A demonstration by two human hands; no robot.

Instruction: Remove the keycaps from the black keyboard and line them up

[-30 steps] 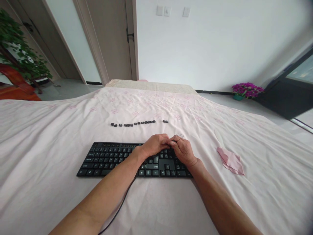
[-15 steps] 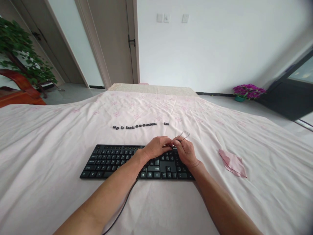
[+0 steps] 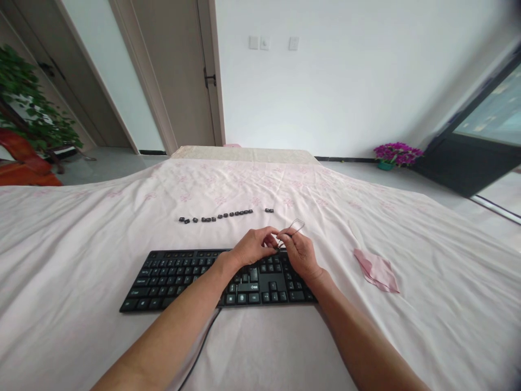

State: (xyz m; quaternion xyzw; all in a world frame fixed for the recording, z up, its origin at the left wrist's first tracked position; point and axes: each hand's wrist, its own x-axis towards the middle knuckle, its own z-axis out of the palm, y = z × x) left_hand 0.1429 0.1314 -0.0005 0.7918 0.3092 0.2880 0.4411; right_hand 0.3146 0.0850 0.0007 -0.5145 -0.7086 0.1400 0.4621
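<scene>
A black keyboard (image 3: 173, 274) lies on the cloth in front of me, partly covered by my forearms. Over its upper right part, my right hand (image 3: 301, 255) is closed on a wire keycap puller (image 3: 298, 224); one wire loop sticks up beyond the fingers and the other end points down at the left fingers. My left hand (image 3: 252, 247) meets it there, thumb and fingers curled together at the lower wires. Whatever those fingertips pinch is too small to make out. Behind the keyboard, several loose black keycaps (image 3: 236, 213) lie in a row.
A pale pink flowered cloth (image 3: 260, 353) covers the table. To the right lies a folded pink cloth (image 3: 378, 271). The keyboard's cable (image 3: 199, 350) runs toward me. Farther off stand purple flowers (image 3: 396, 153), a green plant (image 3: 36, 108) and a wooden chair (image 3: 24, 163).
The view has tilted up and shifted slightly right. My hands have parted a little from the keys, and wires of the puller now show between the fingertips.
</scene>
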